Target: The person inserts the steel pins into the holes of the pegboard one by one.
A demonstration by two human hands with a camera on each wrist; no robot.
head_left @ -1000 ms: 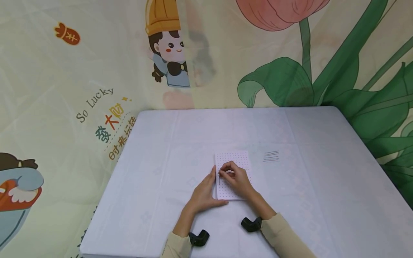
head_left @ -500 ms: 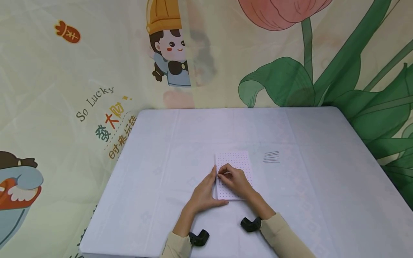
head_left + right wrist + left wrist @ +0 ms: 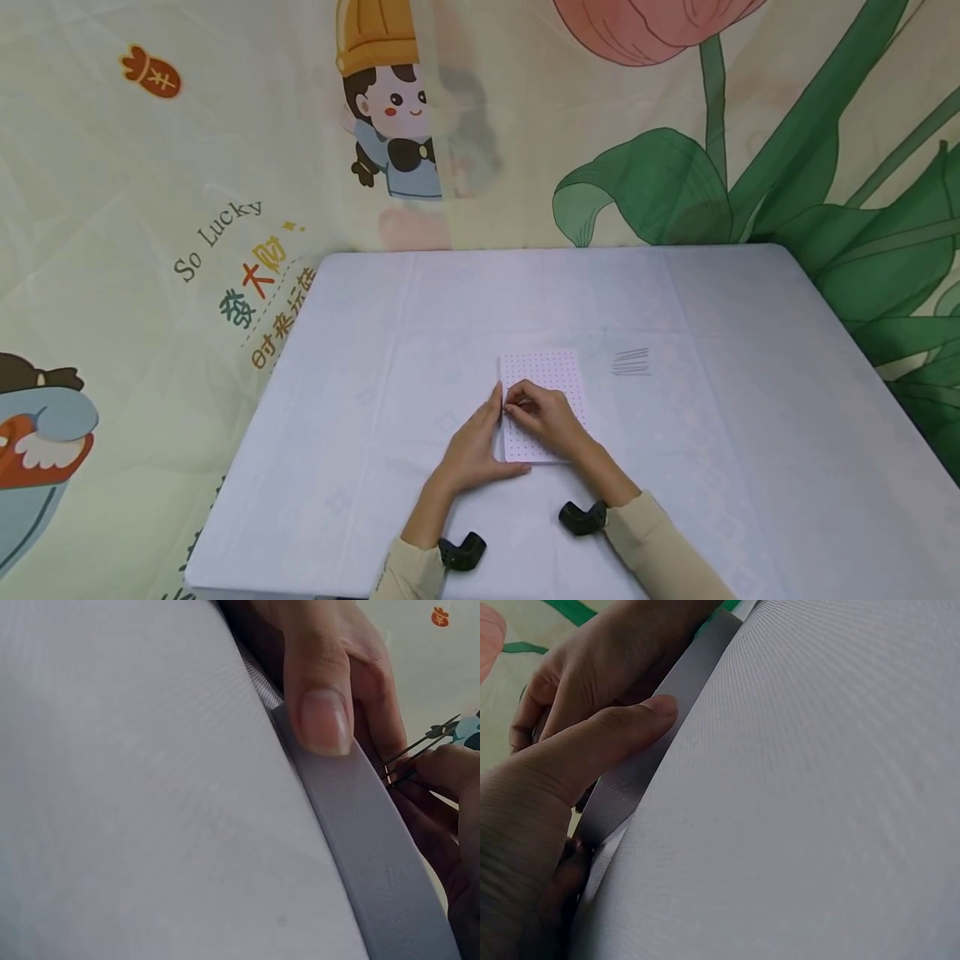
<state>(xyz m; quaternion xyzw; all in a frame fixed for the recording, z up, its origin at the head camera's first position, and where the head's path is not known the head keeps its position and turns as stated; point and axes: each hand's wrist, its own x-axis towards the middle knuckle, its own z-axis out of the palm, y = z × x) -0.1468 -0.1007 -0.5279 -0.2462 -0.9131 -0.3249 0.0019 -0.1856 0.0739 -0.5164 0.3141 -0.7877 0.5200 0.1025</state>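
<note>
A white board (image 3: 551,371) dotted with small holes lies flat on the table. My left hand (image 3: 471,454) rests beside it, fingers straight along its left edge and thumb (image 3: 322,712) pressed against its near side. My right hand (image 3: 546,415) hovers over the board's left part and pinches thin metal pins (image 3: 420,746) between thumb and fingertips. In the left wrist view the left thumb (image 3: 607,739) bears on the board's edge (image 3: 626,791), with the right hand (image 3: 592,660) just behind. Where the pin tips meet the board is hidden.
Several loose thin pins (image 3: 631,362) lie in a small row on the pale table (image 3: 360,375), right of the board. Black wrist camera mounts (image 3: 462,552) (image 3: 583,517) sit near the table's front edge. A printed cartoon cloth (image 3: 225,167) hangs behind and to the left.
My right hand has sunk slightly toward the board's left edge, and the pin seen standing below its fingers is now covered. The left hand and board stay put.
</note>
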